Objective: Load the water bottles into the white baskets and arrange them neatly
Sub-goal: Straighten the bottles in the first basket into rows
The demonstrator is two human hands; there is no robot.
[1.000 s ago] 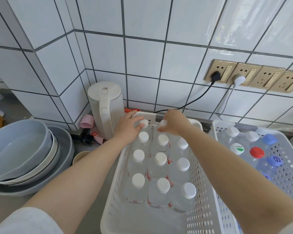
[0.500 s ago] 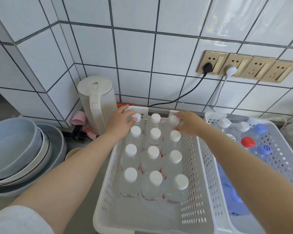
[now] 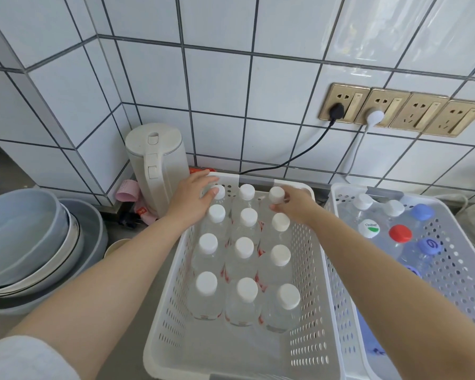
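Two baskets on the table, bottles nearly squared away.

The near basket (image 3: 310,319) holds twelve white-capped water bottles (image 3: 244,253) standing in three straight columns toward its far end, its near end bare. To its right, touching, a second basket (image 3: 450,259) carries bottles with mixed caps, less tidy. The left hand (image 3: 194,200) rests loosely curled on the far-left bottle's cap; the right hand (image 3: 294,204) pinches the far-right cap (image 3: 276,194). I judge loading here is nearly done, with only straightening the back row left.
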